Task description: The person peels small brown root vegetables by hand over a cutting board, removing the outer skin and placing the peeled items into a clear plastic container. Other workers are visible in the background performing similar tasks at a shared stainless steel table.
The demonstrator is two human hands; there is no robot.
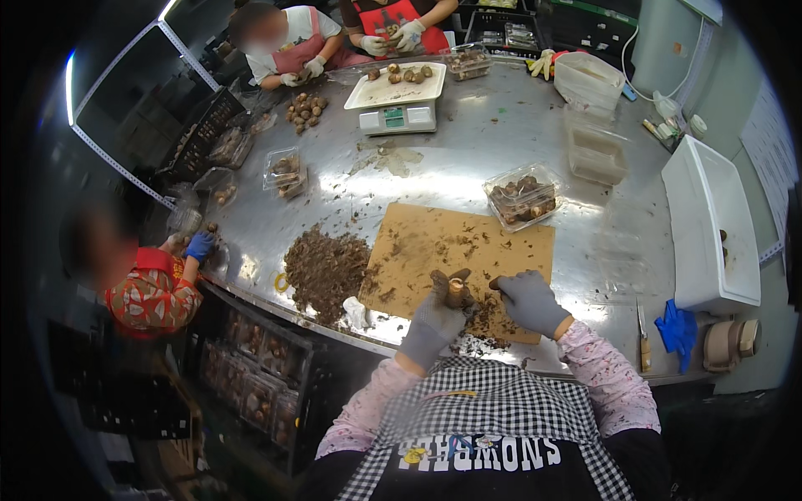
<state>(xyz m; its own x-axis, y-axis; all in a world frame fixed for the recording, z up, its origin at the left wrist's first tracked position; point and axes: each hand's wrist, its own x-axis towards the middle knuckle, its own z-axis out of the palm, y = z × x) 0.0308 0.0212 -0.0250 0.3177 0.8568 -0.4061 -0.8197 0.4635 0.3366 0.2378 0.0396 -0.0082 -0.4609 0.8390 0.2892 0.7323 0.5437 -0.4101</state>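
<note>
My left hand (437,316), in a grey work glove with soiled fingertips, grips a small brown corm that looks like taro (457,294), its pale cut end facing up. My right hand (531,304), gloved the same way, hovers just right of it with fingers curled and darkened tips pointing at the corm. Whether anything sits inside those fingers is hidden. Both hands are over a cardboard sheet (432,241) strewn with brown peel scraps. Left of the sheet lies a heap of fibrous brown peelings (326,269). A clear plastic clamshell of corms (523,195) rests at the sheet's far right corner.
A knife with a wooden handle (644,344), a blue glove (678,332) and tape rolls (730,344) lie right, near a white foam box (711,225). A scale (398,119) carrying corms stands across the metal table (463,153). Co-workers handle corms at the far and left edges.
</note>
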